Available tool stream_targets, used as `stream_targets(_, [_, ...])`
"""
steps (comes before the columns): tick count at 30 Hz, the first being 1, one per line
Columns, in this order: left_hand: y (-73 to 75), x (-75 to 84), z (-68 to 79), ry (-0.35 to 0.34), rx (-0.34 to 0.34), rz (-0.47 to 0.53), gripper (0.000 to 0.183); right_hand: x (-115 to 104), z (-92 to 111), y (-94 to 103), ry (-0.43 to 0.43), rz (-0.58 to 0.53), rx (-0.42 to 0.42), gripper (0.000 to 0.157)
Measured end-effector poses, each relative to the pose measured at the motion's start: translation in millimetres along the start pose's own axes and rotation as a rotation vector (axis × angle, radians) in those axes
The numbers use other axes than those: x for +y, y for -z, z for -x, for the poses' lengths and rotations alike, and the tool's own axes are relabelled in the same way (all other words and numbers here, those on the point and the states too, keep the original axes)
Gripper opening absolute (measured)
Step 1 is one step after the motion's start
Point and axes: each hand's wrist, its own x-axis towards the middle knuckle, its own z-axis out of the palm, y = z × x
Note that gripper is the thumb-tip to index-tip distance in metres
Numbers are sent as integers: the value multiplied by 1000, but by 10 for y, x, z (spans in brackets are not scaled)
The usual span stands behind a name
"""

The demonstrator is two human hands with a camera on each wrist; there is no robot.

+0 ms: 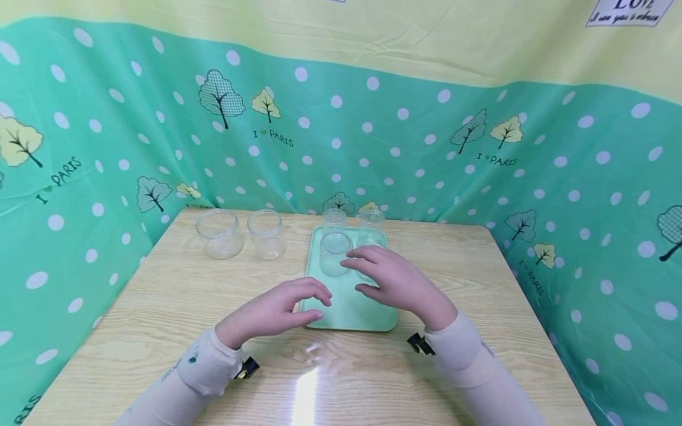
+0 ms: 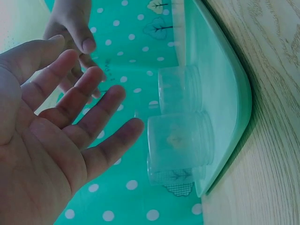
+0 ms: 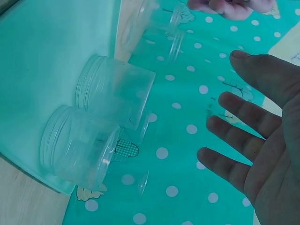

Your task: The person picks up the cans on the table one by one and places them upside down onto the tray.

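Green tray (image 1: pixel 348 310), one: lay flat at mid-table; I took it as my dial's centre, 12 toward the back wall.

Clear jars on the tray, at least four, grouped toward 12. Nearer pair, ridged ends down: one jar (image 1: pixel 335 254) at 11, its neighbour (image 3: pixel 79 145) at 1, partly hidden from my head view. Farther pair: one jar (image 1: pixel 334 219) just behind each, the other (image 1: pixel 371 219) at 12 to 1.

Right hand (image 1: pixel 391 278): at 3, above the tray, fingers loosely spread, grasping nothing. Left hand (image 1: pixel 277 307): at 8, fingertips over the tray's edge, likewise released.

Loose jars, two, at 10: a narrower one (image 1: pixel 267 236), then a wider one (image 1: pixel 221 235) farther out.

Table (image 1: pixel 256 272): pale wood grain; I noted a bright glare streak (image 1: pixel 305 396) at 6 to 7.

Cloth wall (image 1: pixel 330 157): green, white-dotted, printed with trees and "PARIS", wrapping from 9 through 12 to 3; yellow band (image 1: pixel 415 38) above; "LOVE" panel (image 1: pixel 629 13) high at 1 to 2.
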Motion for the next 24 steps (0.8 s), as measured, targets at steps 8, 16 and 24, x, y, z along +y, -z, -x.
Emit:
stream_targets(8, [1, -2, -8, 16, -7, 12, 23, 19, 109, -26, -29, -21, 29, 55])
stream_targets(16, [5, -3, -17, 13, -7, 8, 21, 17, 205, -50, -44, -48, 60, 57])
stream_targets(24, [-3, -2, -19, 17, -12, 14, 21, 28, 270, -102, -34, -55, 71, 58])
